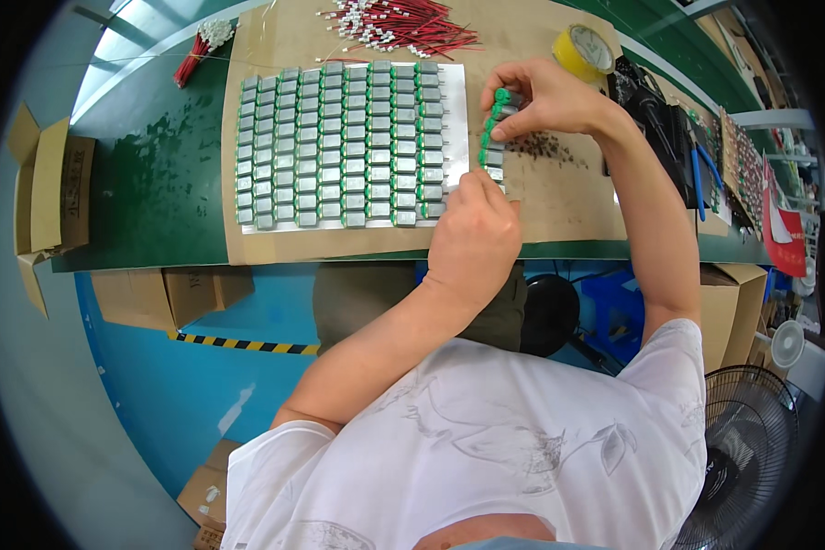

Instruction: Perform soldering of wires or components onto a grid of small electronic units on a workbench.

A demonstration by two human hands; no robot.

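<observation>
A row of small grey metal parts with green ends, like little motors (495, 171), stands on the brown board just right of a white sheet (456, 110). My right hand (555, 99) is closed on the upper part of this row, thumb and fingers pinching it. At its lower end, the fingers of my left hand (475, 229) are pressed together against the row; their tips are partly hidden. Several long columns of the same grey and green parts (330, 147) lie side by side on the white sheet, left of my hands. Small dark bits (550, 147) are scattered right of the row.
Red wires with white connectors (403, 26) lie at the back, with another bundle (192, 57) at far left. A yellow tape roll (583, 52) sits back right, near black tools (651, 110) and blue-handled pliers (701, 179). An open carton (55, 192) stands left; a fan (738, 449) lower right.
</observation>
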